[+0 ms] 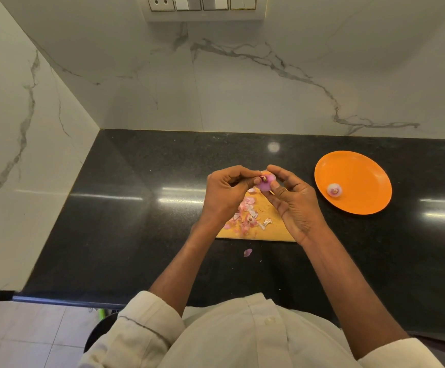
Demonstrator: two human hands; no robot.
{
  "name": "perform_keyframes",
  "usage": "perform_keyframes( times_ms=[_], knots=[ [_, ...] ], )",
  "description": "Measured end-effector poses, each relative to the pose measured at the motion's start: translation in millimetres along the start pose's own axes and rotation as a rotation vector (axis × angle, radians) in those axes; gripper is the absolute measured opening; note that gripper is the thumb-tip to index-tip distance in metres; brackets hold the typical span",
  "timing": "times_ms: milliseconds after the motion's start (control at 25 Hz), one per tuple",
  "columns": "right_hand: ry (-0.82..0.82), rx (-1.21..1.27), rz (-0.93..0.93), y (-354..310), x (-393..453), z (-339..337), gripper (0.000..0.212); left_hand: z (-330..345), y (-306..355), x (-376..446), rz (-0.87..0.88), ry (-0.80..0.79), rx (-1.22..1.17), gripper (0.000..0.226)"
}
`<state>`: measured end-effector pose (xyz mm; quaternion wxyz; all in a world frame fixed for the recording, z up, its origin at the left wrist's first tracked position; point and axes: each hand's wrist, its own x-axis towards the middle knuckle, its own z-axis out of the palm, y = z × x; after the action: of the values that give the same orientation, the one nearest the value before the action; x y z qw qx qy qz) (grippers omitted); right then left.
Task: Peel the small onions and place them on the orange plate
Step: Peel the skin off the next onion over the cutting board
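A small pink-purple onion [266,182] is held up between both hands over a wooden cutting board [274,229]. My right hand [293,203] grips the onion between thumb and fingers. My left hand [229,191] pinches the onion's brown tip with thumb and forefinger. A pile of pink and white onion skins [246,215] lies on the board below the hands. To the right, the orange plate [359,171] carries one peeled onion [334,189] near its left rim.
The board and plate sit on a black granite counter [136,208] with marble walls behind and to the left. One stray skin piece [247,252] lies on the counter in front of the board. The counter's front edge runs just before my body.
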<state>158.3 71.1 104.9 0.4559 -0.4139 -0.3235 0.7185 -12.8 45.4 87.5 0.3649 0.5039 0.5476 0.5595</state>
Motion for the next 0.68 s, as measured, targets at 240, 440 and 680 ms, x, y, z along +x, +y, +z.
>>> perform_keyframes(
  times_ms=[240, 440, 680],
  knots=[
    [0.010, -0.059, -0.061, 1.1, 1.5, 1.6, 0.029, 1.4, 10.5, -3.6, 0.067, -0.001, 0.145, 0.016],
    [-0.024, -0.051, -0.097, 6.6, -0.2, 8.2, 0.029, 13.8, 11.8, -6.7, 0.072, 0.129, 0.194, 0.015],
    [0.002, -0.165, -0.234, 16.5, 1.3, 15.0, 0.027, 17.4, 8.3, -6.8, -0.039, 0.184, -0.014, 0.008]
  ],
)
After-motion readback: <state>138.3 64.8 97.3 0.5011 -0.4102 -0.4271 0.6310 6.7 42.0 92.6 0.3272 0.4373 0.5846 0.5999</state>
